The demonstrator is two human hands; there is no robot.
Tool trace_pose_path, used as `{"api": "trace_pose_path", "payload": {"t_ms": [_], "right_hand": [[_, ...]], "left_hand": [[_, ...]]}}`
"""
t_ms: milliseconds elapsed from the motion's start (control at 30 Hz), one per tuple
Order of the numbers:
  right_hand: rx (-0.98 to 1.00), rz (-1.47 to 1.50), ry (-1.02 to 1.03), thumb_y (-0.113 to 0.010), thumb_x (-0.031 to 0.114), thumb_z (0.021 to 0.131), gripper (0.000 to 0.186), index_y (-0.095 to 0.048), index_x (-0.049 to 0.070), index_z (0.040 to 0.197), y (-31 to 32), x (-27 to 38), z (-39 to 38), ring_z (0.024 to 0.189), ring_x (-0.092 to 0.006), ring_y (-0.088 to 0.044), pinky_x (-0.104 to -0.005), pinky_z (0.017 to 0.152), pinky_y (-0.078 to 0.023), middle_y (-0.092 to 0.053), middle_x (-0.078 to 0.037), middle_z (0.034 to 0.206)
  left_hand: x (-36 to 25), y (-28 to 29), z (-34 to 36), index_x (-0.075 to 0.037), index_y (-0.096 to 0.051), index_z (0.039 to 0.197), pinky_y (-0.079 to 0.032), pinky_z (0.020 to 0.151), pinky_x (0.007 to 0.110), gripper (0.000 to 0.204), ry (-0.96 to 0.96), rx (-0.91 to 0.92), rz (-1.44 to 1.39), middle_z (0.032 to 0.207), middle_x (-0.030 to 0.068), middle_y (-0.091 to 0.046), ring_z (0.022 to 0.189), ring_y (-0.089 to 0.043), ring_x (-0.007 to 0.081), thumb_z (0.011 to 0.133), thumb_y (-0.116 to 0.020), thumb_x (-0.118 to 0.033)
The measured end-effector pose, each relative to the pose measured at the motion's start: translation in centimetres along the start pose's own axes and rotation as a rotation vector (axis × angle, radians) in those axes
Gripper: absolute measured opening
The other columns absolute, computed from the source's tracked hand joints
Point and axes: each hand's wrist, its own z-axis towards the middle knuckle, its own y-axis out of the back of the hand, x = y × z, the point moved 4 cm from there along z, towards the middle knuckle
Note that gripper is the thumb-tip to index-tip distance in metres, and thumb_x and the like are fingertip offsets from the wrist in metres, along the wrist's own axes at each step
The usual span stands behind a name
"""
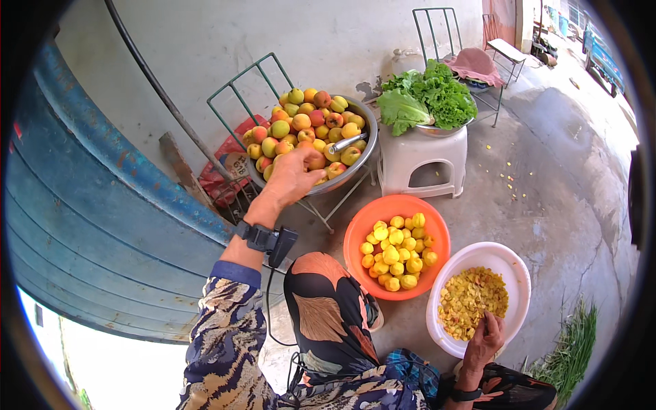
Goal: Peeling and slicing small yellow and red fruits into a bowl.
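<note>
At upper middle, a metal basin [370, 130] piled with red, yellow and green peaches [279, 129] holds a silver-handled tool [346, 143] on top. My left hand [295, 175] reaches into it, fingers curled on a peach [315, 159]. Below, an orange basin [355, 226] holds peeled yellow fruit [391, 255]. At lower right, my right hand [486, 336] is over a white basin [515, 275] of peelings [466, 295], its fingers pinched; whatever they hold is too small to name.
A white stool [425, 178] bears leafy greens [432, 98]; a metal chair [497, 102] with pink cloth stands behind. A blue rusty metal panel [102, 232] lines the left. Cut green stalks [570, 345] lie at lower right. My knees [324, 304] are below the basins.
</note>
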Motion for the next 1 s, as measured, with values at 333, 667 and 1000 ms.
{"api": "trace_pose_path", "payload": {"t_ms": [333,667,1000], "right_hand": [[0.042,-0.005,0.006,-0.064,-0.007,0.088,0.018,-0.071,-0.006,0.105,-1.3,0.1,-0.1,0.084,-0.0297,-0.067,-0.0354,0.075,-0.053,-0.066,-0.017,0.094],[0.019,-0.013,-0.063,-0.063,-0.007,0.09,0.018,-0.071,-0.005,0.106,-0.7,0.7,-0.1,0.083,-0.0286,-0.066,-0.0355,0.072,-0.052,-0.067,-0.016,0.095],[0.048,0.061,-0.056,-0.06,-0.008,0.09,0.019,-0.07,-0.006,0.106,-1.8,-0.2,0.6,0.084,-0.0281,-0.065,-0.0342,0.076,-0.051,-0.066,-0.017,0.094]], "left_hand": [[3.8,2.4,4.0,0.004,-0.065,0.121,-0.057,0.087,0.034,0.044,0.007,-0.155,0.169,0.108,0.0169,-0.073,0.1,-0.07,0.0234,0.082,-0.079,-0.009],[9.0,6.8,6.0,0.002,-0.072,0.101,-0.057,0.08,0.043,0.038,0.187,-0.338,0.305,0.093,0.0237,-0.073,0.09,-0.073,0.035,0.078,-0.083,-0.027],[11.5,5.4,4.5,0.008,-0.071,0.096,-0.057,0.08,0.037,0.064,0.46,-0.069,0.38,0.097,0.0252,-0.073,0.091,-0.072,0.0307,0.066,-0.091,-0.045]]}}
